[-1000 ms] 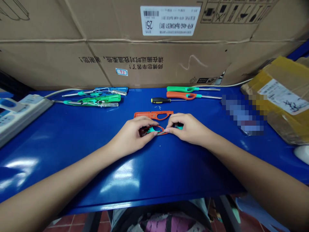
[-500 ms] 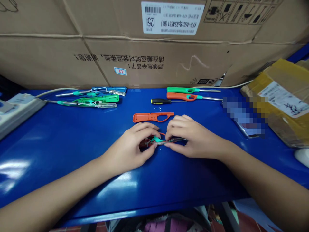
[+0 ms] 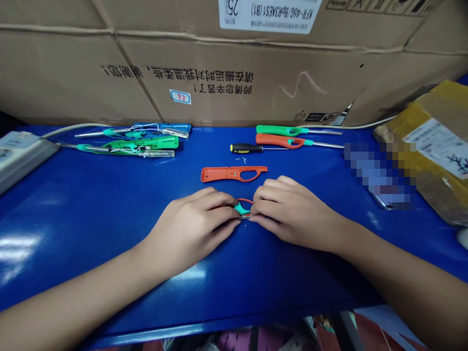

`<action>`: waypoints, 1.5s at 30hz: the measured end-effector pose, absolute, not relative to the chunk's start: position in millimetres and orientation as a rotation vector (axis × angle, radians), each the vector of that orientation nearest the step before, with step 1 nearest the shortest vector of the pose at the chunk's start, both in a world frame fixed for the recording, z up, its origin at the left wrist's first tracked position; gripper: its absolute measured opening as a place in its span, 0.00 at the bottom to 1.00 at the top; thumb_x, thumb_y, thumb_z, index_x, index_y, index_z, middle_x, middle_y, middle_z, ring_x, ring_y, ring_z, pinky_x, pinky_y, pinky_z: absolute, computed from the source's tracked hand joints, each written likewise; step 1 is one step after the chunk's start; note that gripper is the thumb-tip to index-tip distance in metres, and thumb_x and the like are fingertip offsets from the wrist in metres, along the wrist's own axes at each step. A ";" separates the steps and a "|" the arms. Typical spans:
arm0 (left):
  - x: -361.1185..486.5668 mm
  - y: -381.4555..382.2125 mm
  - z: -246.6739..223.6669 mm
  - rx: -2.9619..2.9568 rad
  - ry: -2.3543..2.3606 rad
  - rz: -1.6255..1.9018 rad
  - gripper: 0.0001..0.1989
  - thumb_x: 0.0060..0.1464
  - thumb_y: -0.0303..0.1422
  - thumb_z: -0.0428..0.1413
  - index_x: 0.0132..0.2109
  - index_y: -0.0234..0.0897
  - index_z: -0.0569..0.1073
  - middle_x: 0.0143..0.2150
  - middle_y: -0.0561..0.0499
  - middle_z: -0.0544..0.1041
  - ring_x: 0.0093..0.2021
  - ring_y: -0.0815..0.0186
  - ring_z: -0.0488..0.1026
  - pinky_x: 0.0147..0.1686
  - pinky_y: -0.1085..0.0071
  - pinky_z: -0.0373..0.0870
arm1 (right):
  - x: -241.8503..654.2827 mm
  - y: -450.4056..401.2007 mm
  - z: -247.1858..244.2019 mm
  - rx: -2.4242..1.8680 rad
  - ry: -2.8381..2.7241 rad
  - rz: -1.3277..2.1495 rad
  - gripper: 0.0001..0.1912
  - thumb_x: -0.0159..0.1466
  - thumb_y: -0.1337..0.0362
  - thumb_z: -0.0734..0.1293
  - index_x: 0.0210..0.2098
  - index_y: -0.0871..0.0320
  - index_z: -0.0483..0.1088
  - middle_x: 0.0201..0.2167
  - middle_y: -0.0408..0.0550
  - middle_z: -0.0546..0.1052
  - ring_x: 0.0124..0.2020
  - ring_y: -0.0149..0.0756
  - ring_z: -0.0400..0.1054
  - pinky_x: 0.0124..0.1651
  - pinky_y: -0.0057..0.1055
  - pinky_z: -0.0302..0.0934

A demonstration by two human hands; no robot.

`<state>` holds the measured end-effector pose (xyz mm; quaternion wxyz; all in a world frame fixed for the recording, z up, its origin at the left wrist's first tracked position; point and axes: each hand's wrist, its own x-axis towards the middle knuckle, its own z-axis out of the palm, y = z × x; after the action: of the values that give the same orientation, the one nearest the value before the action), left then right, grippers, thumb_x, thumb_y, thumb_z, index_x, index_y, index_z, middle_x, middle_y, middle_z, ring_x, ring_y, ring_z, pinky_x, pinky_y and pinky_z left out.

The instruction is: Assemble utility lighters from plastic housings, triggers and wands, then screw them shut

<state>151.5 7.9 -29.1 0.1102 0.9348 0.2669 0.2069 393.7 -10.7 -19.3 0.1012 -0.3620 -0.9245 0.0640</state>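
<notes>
Between both hands lies an opened orange utility lighter (image 3: 244,200), its teal trigger (image 3: 241,208) showing in the gap. My left hand (image 3: 195,219) is closed on its handle end, fingers and thumb drawn together and covering most of it. My right hand (image 3: 298,214) pinches the other end at the start of the metal tube, which it hides. Just beyond the fingers a loose orange casing half (image 3: 216,174) rests inner side up. Farther back are a black and yellow screwdriver (image 3: 246,147) and several tiny screws (image 3: 244,160).
At the back left lie an opened blue lighter (image 3: 183,127) and an opened green lighter (image 3: 166,142). Back right are closed green (image 3: 270,129) and orange (image 3: 272,140) lighters, a blurred phone (image 3: 380,178) and a taped box (image 3: 435,151). A large carton (image 3: 204,58) stands behind; a power strip (image 3: 25,156) sits left.
My left fingers have closed down over the lighter's handle, hiding inner parts that showed before. My right hand keeps its pinch. The whole view has shifted slightly.
</notes>
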 end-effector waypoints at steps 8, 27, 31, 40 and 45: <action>151.4 9.5 -32.1 2.801 0.772 0.623 0.08 0.66 0.31 0.55 0.45 0.39 0.80 0.46 0.51 0.81 0.43 0.61 0.78 0.42 0.64 0.76 | 394.4 -8.8 -22.5 -1.101 -2.729 0.192 0.11 0.73 0.62 0.61 0.38 0.58 0.73 0.38 0.46 0.76 0.41 0.37 0.66 0.45 0.36 0.52; 156.8 8.9 -36.6 2.651 0.842 0.696 0.06 0.63 0.30 0.57 0.43 0.39 0.79 0.43 0.52 0.82 0.42 0.62 0.78 0.43 0.64 0.75 | 393.0 -1.2 -33.5 -1.254 -2.179 0.849 0.06 0.63 0.68 0.72 0.37 0.57 0.70 0.35 0.42 0.73 0.37 0.31 0.66 0.41 0.28 0.62; 156.7 9.6 -34.5 2.509 0.890 0.683 0.06 0.61 0.29 0.58 0.44 0.39 0.78 0.43 0.51 0.81 0.43 0.62 0.77 0.43 0.65 0.74 | 395.7 1.4 -28.4 -1.262 -2.050 1.015 0.09 0.62 0.62 0.72 0.41 0.56 0.71 0.36 0.43 0.73 0.37 0.32 0.67 0.42 0.30 0.63; 161.3 7.6 -37.0 2.321 0.914 0.699 0.10 0.62 0.30 0.56 0.50 0.37 0.73 0.49 0.48 0.78 0.48 0.61 0.75 0.49 0.64 0.72 | 419.3 9.9 -13.6 -1.444 -2.141 1.022 0.06 0.61 0.61 0.70 0.35 0.56 0.74 0.34 0.45 0.76 0.36 0.35 0.66 0.40 0.34 0.63; 163.0 7.0 -38.5 2.319 0.900 0.679 0.13 0.62 0.32 0.57 0.54 0.39 0.73 0.51 0.48 0.78 0.51 0.61 0.74 0.52 0.63 0.72 | 419.3 10.4 -18.3 -1.452 -2.202 1.004 0.06 0.60 0.60 0.72 0.32 0.57 0.75 0.33 0.44 0.76 0.35 0.34 0.66 0.40 0.33 0.61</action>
<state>163.0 7.0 -38.5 0.2777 0.8640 0.3352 0.2531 419.3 10.4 -18.3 0.1588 -0.5080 -0.7704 0.3510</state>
